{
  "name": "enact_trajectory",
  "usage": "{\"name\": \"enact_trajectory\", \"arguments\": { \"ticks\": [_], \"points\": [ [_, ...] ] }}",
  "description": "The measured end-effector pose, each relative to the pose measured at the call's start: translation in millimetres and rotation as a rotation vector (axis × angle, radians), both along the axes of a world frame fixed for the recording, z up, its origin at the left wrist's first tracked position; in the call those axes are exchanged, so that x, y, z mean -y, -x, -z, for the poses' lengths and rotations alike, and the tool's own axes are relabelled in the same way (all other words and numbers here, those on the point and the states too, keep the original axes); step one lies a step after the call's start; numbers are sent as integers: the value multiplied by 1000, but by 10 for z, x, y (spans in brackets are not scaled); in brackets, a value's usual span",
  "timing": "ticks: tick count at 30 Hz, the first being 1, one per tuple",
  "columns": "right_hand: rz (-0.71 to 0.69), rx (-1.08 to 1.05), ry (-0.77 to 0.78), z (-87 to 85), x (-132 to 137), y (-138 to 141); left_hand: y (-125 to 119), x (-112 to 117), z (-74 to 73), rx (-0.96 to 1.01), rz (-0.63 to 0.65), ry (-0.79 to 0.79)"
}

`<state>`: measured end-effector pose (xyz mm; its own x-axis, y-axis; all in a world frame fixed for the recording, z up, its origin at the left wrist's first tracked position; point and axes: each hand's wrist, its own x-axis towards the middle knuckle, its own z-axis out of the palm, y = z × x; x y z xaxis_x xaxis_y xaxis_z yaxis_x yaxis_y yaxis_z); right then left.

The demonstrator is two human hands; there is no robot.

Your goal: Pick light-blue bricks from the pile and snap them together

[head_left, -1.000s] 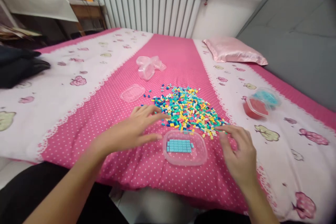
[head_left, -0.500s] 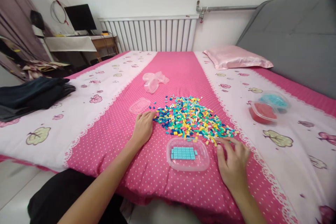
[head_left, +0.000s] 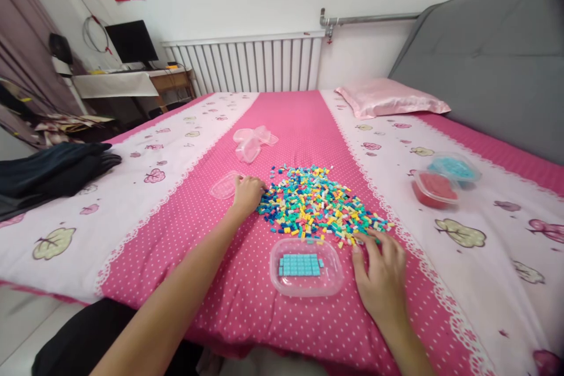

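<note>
A heap of small coloured bricks (head_left: 319, 204) in blue, yellow, green and white lies on the pink dotted bedspread (head_left: 264, 282). In front of it a clear plastic tub (head_left: 306, 273) holds a flat block of light-blue bricks. My left hand (head_left: 248, 194) rests at the heap's left edge with its fingers curled against the bricks; whether they hold one is hidden. Just right of the tub my right hand (head_left: 379, 276) lies at the heap's near right corner, fingers spread, fingertips touching bricks.
A clear lid (head_left: 224, 185) lies by my left hand, and more clear tubs (head_left: 253, 141) sit further back. Tubs of red bricks (head_left: 434, 188) and blue bricks (head_left: 456, 167) stand at the right. A pink pillow (head_left: 392, 100), grey headboard, dark clothes (head_left: 48, 170) at left.
My left hand moved forward from the near side of the heap to its left edge and curled its fingers. My right hand shifted little. The camera tilted up.
</note>
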<state>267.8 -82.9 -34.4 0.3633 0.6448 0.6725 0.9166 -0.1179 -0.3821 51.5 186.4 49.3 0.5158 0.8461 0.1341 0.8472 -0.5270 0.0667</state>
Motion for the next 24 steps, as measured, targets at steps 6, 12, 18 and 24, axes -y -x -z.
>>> {"name": "enact_trajectory", "arguments": {
  "ticks": [6, 12, 18, 24],
  "points": [
    [-17, -11, 15, -43, 9, 20, -49, -14, -77, 30, -35, 58],
    [-24, -36, 7, -51, 12, 35, -237, -168, -59, 64, -61, 72],
    [8, -82, -82, -49, 5, 56, -435, -369, 58, 61, -109, -10],
    [15, -81, -66, -54, -4, 64, -526, -532, 77, 18, -65, -14]
  ]
}}
